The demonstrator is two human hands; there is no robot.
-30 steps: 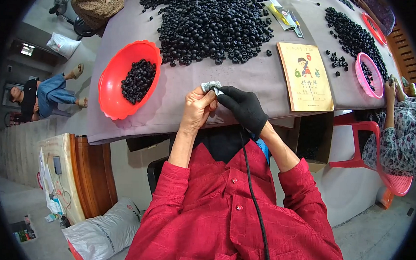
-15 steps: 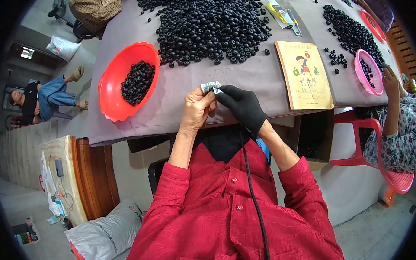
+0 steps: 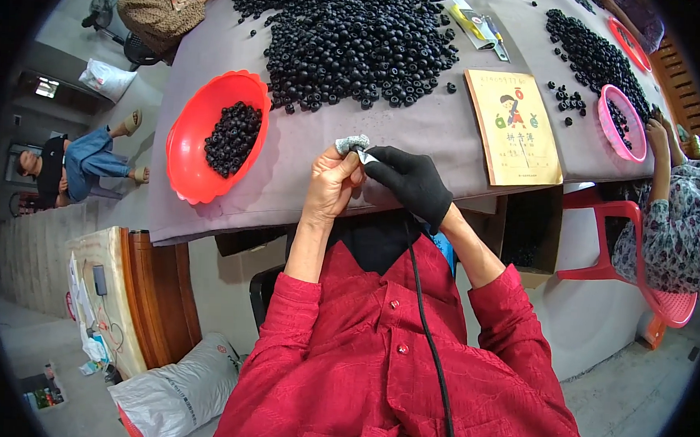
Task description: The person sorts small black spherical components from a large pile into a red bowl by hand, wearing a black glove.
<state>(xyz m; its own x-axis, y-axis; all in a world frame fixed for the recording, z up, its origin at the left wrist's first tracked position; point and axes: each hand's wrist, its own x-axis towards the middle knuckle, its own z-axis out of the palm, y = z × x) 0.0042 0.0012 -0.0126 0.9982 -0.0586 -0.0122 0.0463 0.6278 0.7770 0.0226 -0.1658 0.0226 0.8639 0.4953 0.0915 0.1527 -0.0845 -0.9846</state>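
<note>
We see our left hand (image 3: pixel 332 182), bare, closed around a small grey crinkled piece (image 3: pixel 352 144) at the near edge of the grey table (image 3: pixel 440 129). Our right hand (image 3: pixel 410 182) wears a black glove, and its fingers pinch the same piece from the right side. A red bowl (image 3: pixel 189 145) of black beads sits to the left. A big pile of black beads (image 3: pixel 358 43) lies farther away. A yellow booklet (image 3: pixel 514 128) lies on the right.
</note>
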